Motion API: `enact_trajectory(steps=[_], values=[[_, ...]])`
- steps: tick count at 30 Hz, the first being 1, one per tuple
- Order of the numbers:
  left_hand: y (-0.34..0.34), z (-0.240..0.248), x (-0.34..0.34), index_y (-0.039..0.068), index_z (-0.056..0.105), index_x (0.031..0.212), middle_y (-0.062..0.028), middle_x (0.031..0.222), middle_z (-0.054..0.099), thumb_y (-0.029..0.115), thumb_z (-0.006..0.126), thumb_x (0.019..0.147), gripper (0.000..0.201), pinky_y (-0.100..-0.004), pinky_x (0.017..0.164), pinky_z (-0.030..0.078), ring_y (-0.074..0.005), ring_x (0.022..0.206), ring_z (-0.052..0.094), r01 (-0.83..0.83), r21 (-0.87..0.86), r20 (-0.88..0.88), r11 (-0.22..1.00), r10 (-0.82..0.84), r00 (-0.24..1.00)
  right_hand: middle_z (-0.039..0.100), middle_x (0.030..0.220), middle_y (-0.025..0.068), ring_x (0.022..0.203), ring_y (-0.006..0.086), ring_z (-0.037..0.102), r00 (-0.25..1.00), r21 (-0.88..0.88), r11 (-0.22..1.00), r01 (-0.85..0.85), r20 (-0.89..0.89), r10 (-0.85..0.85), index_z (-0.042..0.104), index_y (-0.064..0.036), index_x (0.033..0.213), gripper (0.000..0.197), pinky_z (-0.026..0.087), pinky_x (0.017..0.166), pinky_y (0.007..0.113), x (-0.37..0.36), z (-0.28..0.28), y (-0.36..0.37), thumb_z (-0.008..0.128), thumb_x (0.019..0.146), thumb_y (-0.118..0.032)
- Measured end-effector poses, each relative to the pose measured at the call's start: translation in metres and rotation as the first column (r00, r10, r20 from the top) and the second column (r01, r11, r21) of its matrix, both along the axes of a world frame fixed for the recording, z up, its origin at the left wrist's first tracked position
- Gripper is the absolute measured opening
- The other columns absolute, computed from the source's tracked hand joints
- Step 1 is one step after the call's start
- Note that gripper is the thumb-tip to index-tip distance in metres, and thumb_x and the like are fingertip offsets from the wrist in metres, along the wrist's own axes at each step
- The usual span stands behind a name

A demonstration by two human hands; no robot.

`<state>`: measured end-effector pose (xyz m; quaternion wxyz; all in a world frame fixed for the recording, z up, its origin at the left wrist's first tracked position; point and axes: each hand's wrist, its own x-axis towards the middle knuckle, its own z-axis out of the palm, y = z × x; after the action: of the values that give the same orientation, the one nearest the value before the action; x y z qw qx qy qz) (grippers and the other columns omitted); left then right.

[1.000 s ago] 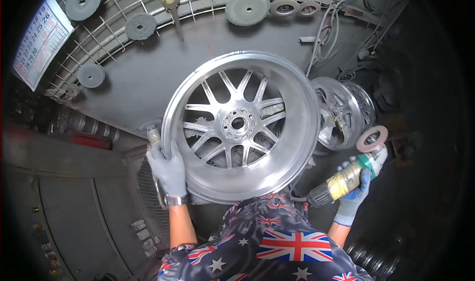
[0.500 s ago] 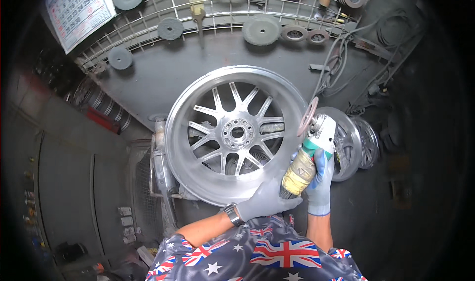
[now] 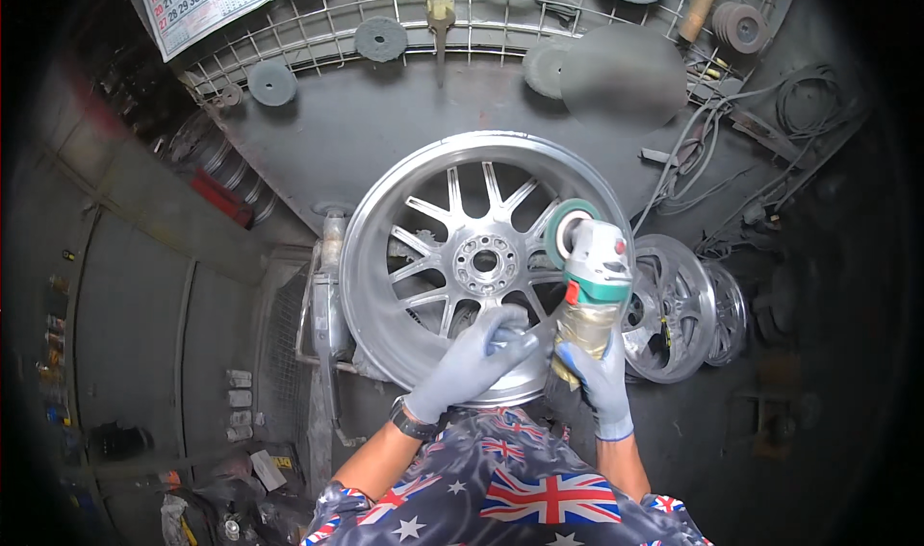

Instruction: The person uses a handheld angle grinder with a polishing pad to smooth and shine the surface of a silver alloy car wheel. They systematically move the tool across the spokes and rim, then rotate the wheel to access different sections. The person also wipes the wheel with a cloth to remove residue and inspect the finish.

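Observation:
An angle grinder [image 3: 602,269] with a white and green head and a tape-wrapped body is in my gloved right hand [image 3: 599,380], whose fingers wrap its body. Its green-edged disc [image 3: 568,233] is tilted over the right side of a large silver alloy wheel rim [image 3: 380,320]; I cannot tell whether they touch. My gloved left hand [image 3: 462,363] is over the rim's near edge, left of the grinder's tail. Its fingers are curved and apart, with nothing visible in them. The grinder and both hands hide part of the near right side of the rim.
More silver wheels [image 3: 669,307] lie at right. A metal arm [image 3: 327,320] stands left of the large rim. At the back, a wire rack [image 3: 327,50] holds grinding discs [image 3: 380,39] and an open-ended wrench [image 3: 441,31]. Grey cables [image 3: 688,171] hang at far right.
My left hand has left the grinder's tail and moved left over the rim's near edge. My right hand has turned the grinder more upright, its green-edged side now showing. The view has shifted.

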<state>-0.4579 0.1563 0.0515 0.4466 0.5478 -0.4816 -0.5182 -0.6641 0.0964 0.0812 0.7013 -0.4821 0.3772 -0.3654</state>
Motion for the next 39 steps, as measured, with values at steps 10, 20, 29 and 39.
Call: enact_trajectory(steps=[10,20,29,39], values=[[-0.079,0.023,0.037,0.001,0.051,0.139,-0.0063,0.124,0.063,0.017,0.061,0.104,0.040,-0.0293,0.093,0.052,-0.0102,0.109,0.062,-0.183,-0.125,-0.642,0.975,0.061,0.765,0.025,0.164,0.0227,0.154,0.0292,0.023,0.968,-0.354,0.910,-0.218,-0.197,0.156,0.013,0.0045,0.161,0.096,0.018,0.124,0.041,0.101,0.011,-0.057,0.073,0.092,-0.023],[-0.089,0.007,0.058,-0.002,0.060,0.128,-0.0100,0.115,0.067,0.018,0.069,0.098,0.037,-0.0331,0.089,0.053,-0.0144,0.103,0.065,-0.326,-0.070,-0.632,0.943,0.211,0.745,0.039,0.157,0.0236,0.147,0.0324,0.037,0.919,-0.442,0.854,-0.273,-0.382,0.097,0.026,0.0034,0.157,0.091,0.028,0.120,0.042,0.127,0.008,-0.078,0.078,0.089,-0.026],[-0.138,0.024,0.043,-0.001,0.056,0.131,-0.0084,0.117,0.067,0.017,0.068,0.100,0.038,-0.0314,0.094,0.050,-0.0134,0.106,0.063,-0.054,-0.264,-0.405,0.963,-0.060,0.912,0.051,0.143,0.0171,0.131,0.0244,0.051,0.932,-0.215,0.959,0.187,-0.271,-0.242,0.035,0.0029,0.153,0.067,0.040,0.110,0.038,0.113,0.009,-0.060,0.060,0.095,-0.020],[-0.114,0.008,0.049,-0.001,0.051,0.138,-0.0104,0.125,0.062,0.013,0.064,0.101,0.042,-0.0318,0.093,0.051,-0.0136,0.108,0.061,-0.182,-0.203,-0.497,0.962,0.059,0.866,0.052,0.146,0.0203,0.133,0.0266,0.051,0.927,-0.298,0.952,-0.069,-0.371,-0.049,0.032,0.0065,0.155,0.079,0.039,0.113,0.038,0.117,0.018,-0.069,0.070,0.093,-0.024]])
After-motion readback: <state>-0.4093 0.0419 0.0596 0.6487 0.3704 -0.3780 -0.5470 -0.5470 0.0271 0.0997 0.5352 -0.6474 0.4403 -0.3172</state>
